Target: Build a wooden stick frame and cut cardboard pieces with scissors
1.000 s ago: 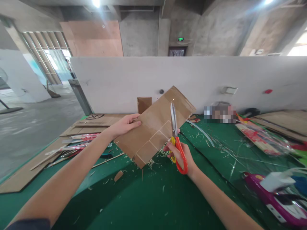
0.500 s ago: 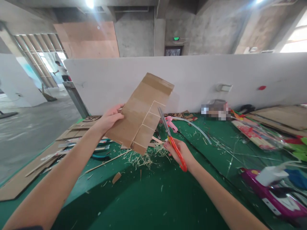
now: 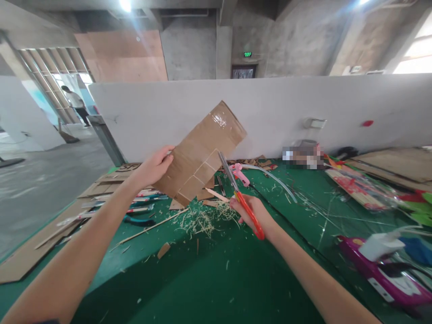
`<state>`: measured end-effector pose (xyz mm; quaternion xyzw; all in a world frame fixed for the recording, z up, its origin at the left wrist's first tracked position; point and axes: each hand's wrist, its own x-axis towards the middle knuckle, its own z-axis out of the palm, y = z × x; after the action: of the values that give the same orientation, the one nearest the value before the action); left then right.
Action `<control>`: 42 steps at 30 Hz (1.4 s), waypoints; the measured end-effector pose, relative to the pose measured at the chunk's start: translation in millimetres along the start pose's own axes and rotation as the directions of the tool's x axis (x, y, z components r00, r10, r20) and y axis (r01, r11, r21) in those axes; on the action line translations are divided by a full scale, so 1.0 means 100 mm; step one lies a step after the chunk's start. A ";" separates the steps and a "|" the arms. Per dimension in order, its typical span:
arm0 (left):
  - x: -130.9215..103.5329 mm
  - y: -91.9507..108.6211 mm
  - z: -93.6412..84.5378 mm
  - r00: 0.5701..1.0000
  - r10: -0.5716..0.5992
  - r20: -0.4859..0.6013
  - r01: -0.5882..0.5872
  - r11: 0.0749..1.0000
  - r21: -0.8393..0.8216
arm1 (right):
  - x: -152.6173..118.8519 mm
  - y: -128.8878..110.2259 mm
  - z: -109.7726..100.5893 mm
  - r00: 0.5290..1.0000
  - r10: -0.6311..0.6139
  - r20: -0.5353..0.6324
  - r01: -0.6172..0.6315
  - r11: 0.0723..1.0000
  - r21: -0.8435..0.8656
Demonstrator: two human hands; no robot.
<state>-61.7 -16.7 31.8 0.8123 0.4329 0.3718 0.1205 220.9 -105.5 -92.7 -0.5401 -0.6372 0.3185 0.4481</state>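
Note:
My left hand (image 3: 160, 164) grips the left edge of a brown cardboard piece (image 3: 199, 155), thumb on its face. Pale lines form a row of boxes along the cardboard's lower right edge, and glossy tape shines near its top. My right hand (image 3: 253, 213) is closed round the orange handles of a pair of scissors (image 3: 238, 186). Their blades point up and left, beside the lined edge, and look nearly closed. A pale pencil-like stick (image 3: 218, 194) extends leftward from my right fingers; whether they hold it, I cannot tell.
Wood shavings (image 3: 205, 220) and scraps litter the green table (image 3: 202, 279). Behind the scissors lies a pink glue gun (image 3: 239, 173). Pliers (image 3: 138, 220) and cardboard sheets (image 3: 43, 238) lie left; a purple power strip (image 3: 381, 274) sits right. A white partition (image 3: 270, 112) stands behind.
The cardboard has turned clockwise and tilted, so its tape catches the light and its lower edge has risen. The scissors have shifted slightly left. A person in the background has moved left.

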 end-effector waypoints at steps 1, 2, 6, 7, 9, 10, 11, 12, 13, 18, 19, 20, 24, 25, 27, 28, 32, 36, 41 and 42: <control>0.00 -0.01 0.00 1.000 -0.019 -0.021 0.018 1.000 -0.026 | 0.00 0.00 -0.02 1.000 0.000 0.013 0.001 0.999 -0.032; 0.00 -0.02 0.00 0.998 -0.054 -0.036 0.051 0.996 -0.072 | 0.01 0.01 -0.04 1.000 -0.004 0.022 0.005 0.998 -0.063; -0.01 -0.05 -0.04 0.971 -0.235 -0.042 0.212 0.930 -0.301 | 0.03 0.04 -0.09 0.998 -0.017 0.057 0.025 0.989 -0.144; -0.01 -0.05 -0.05 0.965 -0.257 -0.048 0.227 0.915 -0.334 | 0.04 0.04 -0.10 0.998 -0.020 0.067 0.030 0.987 -0.156; -0.01 -0.05 -0.08 0.959 -0.265 -0.100 0.213 0.907 -0.364 | 0.04 0.04 -0.12 0.996 -0.032 0.085 0.047 0.982 -0.183; 0.00 -0.05 -0.10 0.959 -0.249 -0.137 0.186 0.914 -0.362 | 0.04 0.03 -0.14 0.994 -0.042 0.100 0.062 0.977 -0.205; 0.00 -0.05 -0.11 0.958 -0.222 -0.180 0.148 0.924 -0.353 | 0.04 0.02 -0.15 0.991 -0.054 0.120 0.081 0.968 -0.235; 0.01 -0.05 -0.13 0.958 -0.187 -0.219 0.103 0.933 -0.343 | 0.04 0.01 -0.17 0.988 -0.066 0.142 0.102 0.957 -0.270; 0.01 -0.06 -0.15 0.956 -0.149 -0.253 0.058 0.940 -0.337 | 0.04 0.00 -0.19 0.984 -0.074 0.165 0.122 0.945 -0.304; 0.03 -0.09 -0.22 0.929 -0.053 -0.366 -0.087 0.931 -0.355 | 0.01 -0.06 -0.24 0.968 -0.024 0.252 0.128 0.904 -0.408; 0.03 -0.10 -0.23 0.922 -0.044 -0.384 -0.107 0.926 -0.363 | 0.00 -0.07 -0.24 0.966 -0.009 0.260 0.121 0.900 -0.419; 0.03 -0.10 -0.24 0.916 -0.037 -0.399 -0.126 0.919 -0.373 | -0.01 -0.09 -0.23 0.965 -0.001 0.262 0.118 0.894 -0.432; 0.03 -0.07 -0.25 0.906 -0.019 -0.422 -0.177 0.890 -0.421 | -0.03 -0.13 -0.22 0.969 0.002 0.246 0.129 0.847 -0.515; 0.03 -0.05 -0.25 0.908 -0.011 -0.420 -0.188 0.883 -0.431 | -0.03 -0.13 -0.22 0.970 0.002 0.243 0.131 0.838 -0.530; 0.02 -0.03 -0.24 0.913 0.006 -0.408 -0.205 0.871 -0.446 | -0.03 -0.14 -0.22 0.969 0.007 0.247 0.131 0.833 -0.538; 0.02 -0.02 -0.24 0.916 0.010 -0.401 -0.208 0.867 -0.453 | -0.02 -0.14 -0.22 0.968 0.007 0.251 0.133 0.833 -0.537; 0.02 0.00 -0.24 0.927 0.015 -0.376 -0.207 0.855 -0.476 | -0.03 -0.16 -0.16 0.969 -0.003 0.249 0.141 0.830 -0.539; 0.02 0.03 -0.24 0.931 0.035 -0.364 -0.217 0.855 -0.471 | -0.04 -0.19 -0.04 0.975 -0.004 0.223 0.130 0.825 -0.551; 0.00 0.11 -0.26 0.929 0.082 -0.361 -0.249 0.861 -0.443 | -0.03 -0.22 0.08 0.976 -0.026 0.217 0.143 0.826 -0.546; 0.00 0.12 -0.26 0.928 0.085 -0.363 -0.249 0.866 -0.433 | -0.03 -0.23 0.09 0.976 -0.028 0.215 0.145 0.825 -0.547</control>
<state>-73.1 -27.4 56.2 0.7187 0.2703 0.6064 0.2064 203.6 -112.4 -76.1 -0.5835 -0.7676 0.1495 0.2189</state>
